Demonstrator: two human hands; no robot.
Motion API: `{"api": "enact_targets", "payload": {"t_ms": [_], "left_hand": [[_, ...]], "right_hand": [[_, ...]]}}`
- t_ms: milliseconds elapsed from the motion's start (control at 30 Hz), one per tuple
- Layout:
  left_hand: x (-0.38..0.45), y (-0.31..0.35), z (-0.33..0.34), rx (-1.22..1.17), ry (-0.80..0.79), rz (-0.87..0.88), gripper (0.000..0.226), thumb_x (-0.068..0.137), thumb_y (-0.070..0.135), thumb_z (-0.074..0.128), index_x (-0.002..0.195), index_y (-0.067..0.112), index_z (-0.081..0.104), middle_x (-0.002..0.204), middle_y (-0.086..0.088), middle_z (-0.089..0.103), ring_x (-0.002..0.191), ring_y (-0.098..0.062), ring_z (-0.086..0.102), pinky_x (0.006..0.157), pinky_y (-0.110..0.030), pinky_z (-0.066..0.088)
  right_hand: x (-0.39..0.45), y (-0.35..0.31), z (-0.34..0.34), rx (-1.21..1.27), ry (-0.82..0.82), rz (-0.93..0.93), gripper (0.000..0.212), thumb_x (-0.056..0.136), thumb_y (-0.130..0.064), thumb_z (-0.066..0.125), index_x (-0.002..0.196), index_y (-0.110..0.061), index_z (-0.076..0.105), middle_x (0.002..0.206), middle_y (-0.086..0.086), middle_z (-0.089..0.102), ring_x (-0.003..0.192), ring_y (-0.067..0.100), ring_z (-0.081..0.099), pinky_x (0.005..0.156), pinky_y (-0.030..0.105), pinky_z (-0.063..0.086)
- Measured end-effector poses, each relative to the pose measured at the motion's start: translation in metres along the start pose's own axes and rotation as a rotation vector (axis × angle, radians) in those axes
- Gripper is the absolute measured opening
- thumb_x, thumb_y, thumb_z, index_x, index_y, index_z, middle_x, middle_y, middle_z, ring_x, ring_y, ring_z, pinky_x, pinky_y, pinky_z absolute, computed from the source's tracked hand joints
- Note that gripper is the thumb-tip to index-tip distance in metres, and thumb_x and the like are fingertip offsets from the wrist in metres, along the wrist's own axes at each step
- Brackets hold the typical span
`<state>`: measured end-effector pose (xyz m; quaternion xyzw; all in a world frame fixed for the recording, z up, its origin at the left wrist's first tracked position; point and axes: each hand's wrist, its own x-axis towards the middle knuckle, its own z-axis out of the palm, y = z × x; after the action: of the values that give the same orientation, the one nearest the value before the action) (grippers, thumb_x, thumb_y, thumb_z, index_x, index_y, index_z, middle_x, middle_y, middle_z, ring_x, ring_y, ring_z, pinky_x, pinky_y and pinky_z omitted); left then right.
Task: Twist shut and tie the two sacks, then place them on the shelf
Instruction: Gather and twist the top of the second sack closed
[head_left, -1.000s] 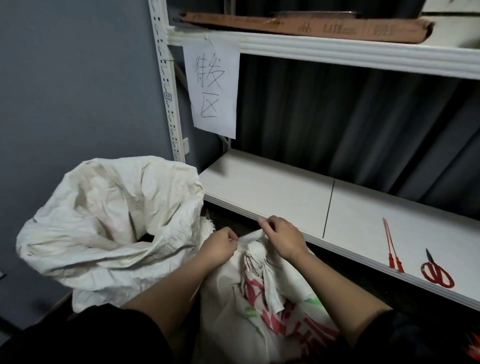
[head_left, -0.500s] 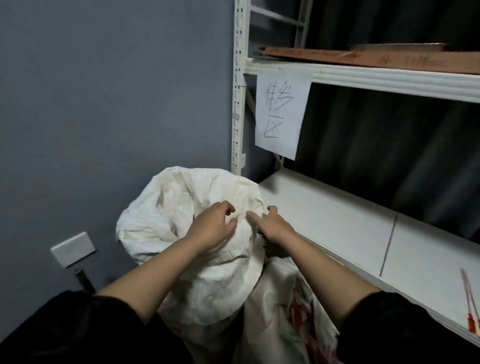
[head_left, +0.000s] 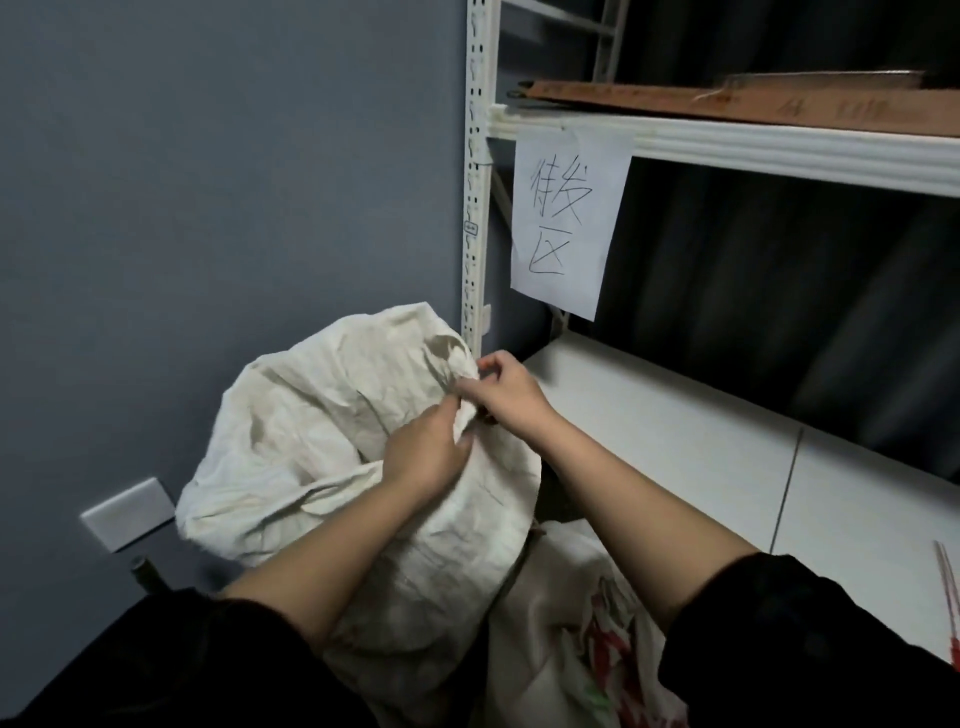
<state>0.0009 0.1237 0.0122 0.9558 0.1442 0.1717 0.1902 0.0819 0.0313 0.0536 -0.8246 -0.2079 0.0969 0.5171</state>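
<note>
Woven off-white cloth is bunched between both your hands rn. Your left hand (head_left: 428, 454) is clenched on a fold of the plain sack's mouth, knuckles up, and your right hand (head_left: 501, 397) pinches the same rim just above it, fingers curled into the fabric; the two hands are touching or nearly so.

The plain sack (head_left: 322, 452) stands against the grey wall (head_left: 223, 182), beside the shelf's upright post (head_left: 477, 208). Its mouth looks only partly gathered: a wide, slack lobe of fabric sags open to the left of your grip. So imo you're at the gather stage on this sack, twist not begun.

Next you'd need to pull that loose left lobe in w/ the rest, get the whole rim into one neck, then turn it tight before any tie goes on. A tie isn't in either hand, as far as I can see.

The printed sack (head_left: 602, 639), red and green marks on it, sits low right, just beside the plain one and below the shelf board (head_left: 675, 426). Its top is behind your right forearm, so can't tell if it's tied.

At the right edge, thin red strips (head_left: 948, 577) lie on the board, cut off by the frame, prob ties but too little shows. A paper sign (head_left: 569, 223) hangs from the upper shelf rail; what's inside either sack is hidden.
</note>
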Motion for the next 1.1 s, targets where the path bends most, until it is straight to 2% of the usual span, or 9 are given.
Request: {"api": "enact_targets", "payload": {"t_ms": [100,200,267,333,400,467,567,867,1100], "left_hand": [[0.020,-0.008,-0.020,-0.147,-0.048,-0.040,0.028,0.094,0.028,0.045,0.117,0.019,0.058,0.115,-0.012,0.066,0.106,-0.033,0.060,0.084,-0.039,0.048],[0.036,-0.013,-0.037,-0.285,-0.109,-0.050,0.015,0.087,0.022,0.045,0.094,0.015,0.057,0.099,-0.008,0.063,0.098,-0.028,0.059,0.083,-0.037,0.044],[0.039,-0.010,-0.041,-0.340,-0.125,-0.067,0.023,0.089,0.018,0.047,0.111,0.017,0.050,0.105,-0.002,0.059,0.096,-0.022,0.056,0.084,-0.035,0.043],[0.036,-0.008,-0.037,-0.352,-0.022,-0.070,0.045,0.089,0.020,0.051,0.130,0.018,0.033,0.113,-0.007,0.062,0.095,-0.029,0.060,0.081,-0.036,0.045],[0.030,-0.008,-0.031,-0.329,0.120,0.006,0.068,0.088,0.020,0.056,0.143,0.024,0.016,0.125,-0.006,0.058,0.097,-0.029,0.063,0.075,-0.033,0.045],[0.027,-0.009,-0.026,-0.286,0.168,0.103,0.080,0.088,0.020,0.058,0.148,0.035,0.007,0.140,-0.003,0.042,0.099,-0.024,0.062,0.073,-0.031,0.046],[0.030,-0.010,-0.023,-0.096,0.162,0.152,0.074,0.085,0.016,0.056,0.147,0.033,0.019,0.145,-0.002,0.027,0.096,-0.025,0.060,0.072,-0.034,0.050],[0.036,0.011,-0.022,0.056,0.091,0.252,0.032,0.091,0.023,0.053,0.121,0.023,0.062,0.120,-0.003,0.061,0.116,-0.026,0.051,0.090,-0.036,0.040],[0.041,0.037,-0.025,0.019,-0.355,0.202,0.030,0.096,0.020,0.039,0.121,0.017,0.057,0.129,-0.013,0.058,0.114,-0.032,0.054,0.090,-0.035,0.045]], "right_hand": [[0.003,0.017,-0.015,0.179,0.074,0.024,0.026,0.087,-0.038,0.061,0.102,-0.016,0.057,0.096,-0.001,0.061,0.090,0.016,0.059,0.082,0.031,0.045],[0.003,0.050,-0.029,0.032,0.270,0.250,0.057,0.085,-0.041,0.060,0.131,-0.013,0.044,0.132,0.008,0.051,0.119,0.026,0.051,0.100,0.040,0.041],[-0.008,0.067,-0.032,0.143,0.208,0.473,0.074,0.086,-0.044,0.059,0.143,-0.011,0.026,0.142,0.011,0.041,0.126,0.030,0.044,0.100,0.038,0.040],[-0.020,0.075,-0.032,0.386,0.068,0.616,0.065,0.090,-0.043,0.055,0.140,-0.008,0.033,0.126,0.008,0.054,0.110,0.026,0.056,0.077,0.028,0.045],[-0.028,0.074,-0.029,0.565,-0.019,0.654,0.031,0.094,-0.038,0.052,0.110,-0.012,0.057,0.091,0.001,0.062,0.078,0.017,0.060,0.055,0.023,0.045],[-0.026,0.075,-0.025,0.626,0.019,0.657,0.016,0.093,-0.024,0.057,0.086,-0.010,0.060,0.075,0.005,0.060,0.066,0.019,0.058,0.056,0.026,0.046],[-0.016,0.075,-0.023,0.564,0.124,0.592,0.008,0.083,-0.010,0.066,0.082,-0.002,0.063,0.078,0.013,0.064,0.071,0.026,0.060,0.070,0.033,0.050],[0.005,0.018,-0.045,0.303,0.285,0.019,0.006,0.091,-0.008,0.055,0.089,-0.009,0.060,0.076,-0.004,0.057,0.070,0.007,0.050,0.064,0.019,0.041],[0.008,-0.035,-0.073,0.471,0.204,-0.118,0.015,0.096,-0.013,0.049,0.082,-0.017,0.052,0.078,-0.002,0.052,0.070,0.010,0.048,0.064,0.021,0.040]]}}
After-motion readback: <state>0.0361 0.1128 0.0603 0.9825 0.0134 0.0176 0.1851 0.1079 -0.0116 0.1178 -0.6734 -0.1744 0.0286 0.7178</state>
